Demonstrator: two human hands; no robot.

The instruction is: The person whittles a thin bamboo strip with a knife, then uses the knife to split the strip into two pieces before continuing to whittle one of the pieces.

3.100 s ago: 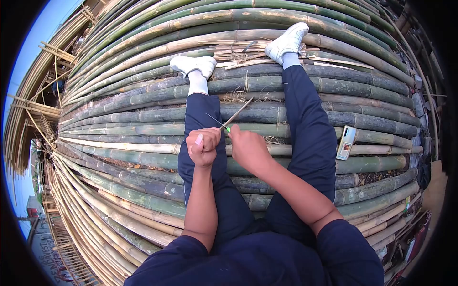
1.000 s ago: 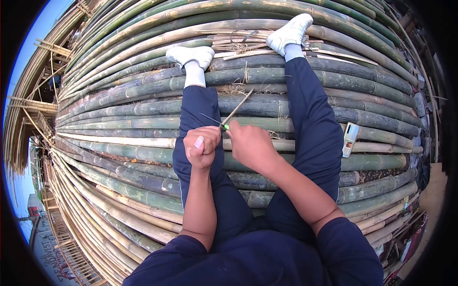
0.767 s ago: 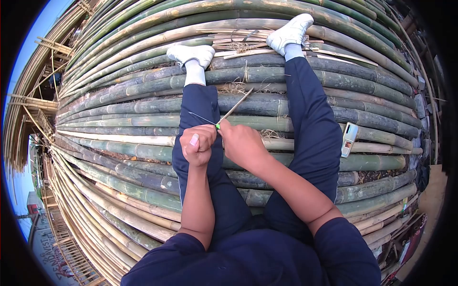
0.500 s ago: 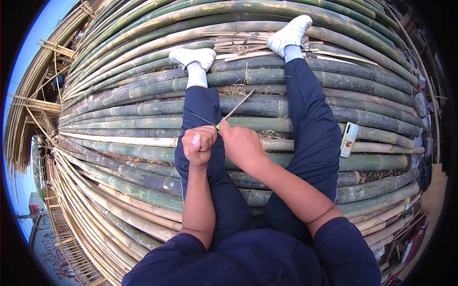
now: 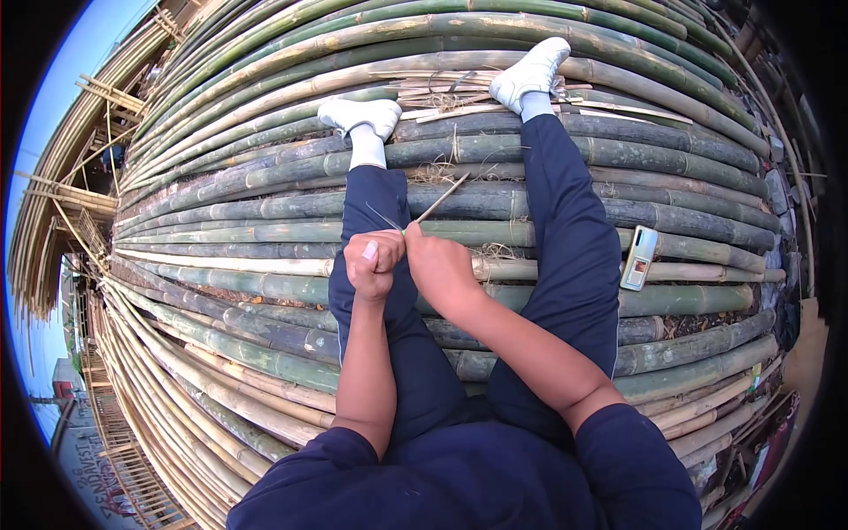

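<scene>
My left hand (image 5: 374, 263) is closed in a fist beside my left knee, with something whitish on the thumb. A thin bamboo stick (image 5: 443, 196) slants up and right from between my hands, its lower end hidden in the left fist. My right hand (image 5: 441, 268) presses against the left one, fingers wrapped round the mostly hidden handle of a knife (image 5: 385, 218). The narrow blade points up and left, crossing the stick's line at the knuckles. A bit of green shows where the hands meet.
I sit on rows of bamboo poles (image 5: 265, 231), legs stretched forward in white shoes (image 5: 359, 116). A phone (image 5: 639, 258) lies right of my right leg. Split bamboo strips (image 5: 455, 95) lie between the shoes, with curly shavings (image 5: 439, 170) nearer. Bamboo racks (image 5: 102, 190) stand at left.
Both hands stay pressed together, almost in place. The blade's angle has shifted slightly, and the view has moved a little.
</scene>
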